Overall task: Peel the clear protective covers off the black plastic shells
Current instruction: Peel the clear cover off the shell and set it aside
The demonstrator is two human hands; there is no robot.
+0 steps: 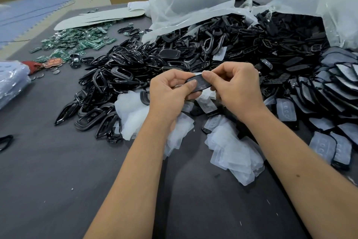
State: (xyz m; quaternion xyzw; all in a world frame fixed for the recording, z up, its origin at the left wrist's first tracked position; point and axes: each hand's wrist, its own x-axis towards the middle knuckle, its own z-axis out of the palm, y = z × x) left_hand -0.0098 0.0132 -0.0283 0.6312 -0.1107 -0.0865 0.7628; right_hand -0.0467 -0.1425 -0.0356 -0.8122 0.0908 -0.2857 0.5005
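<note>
— how far along are you?

— partway, i'd judge. my left hand (pixel 172 87) and right hand (pixel 235 83) each have a grip on one black shell (pixel 197 83), held up between them above the desk (pixel 48 171); my right thumb and fingers pinch at the clear cover (pixel 197 74) on its far edge.

— what's done?

— a loose heap of peeled covers (pixel 232 153) lies just below my grip, toward me.

— and left?

— plenty, i think. covered shells (pixel 329 85) sit in rows to the right of my grip, and a big black pile (pixel 174 54) spreads beyond it.
</note>
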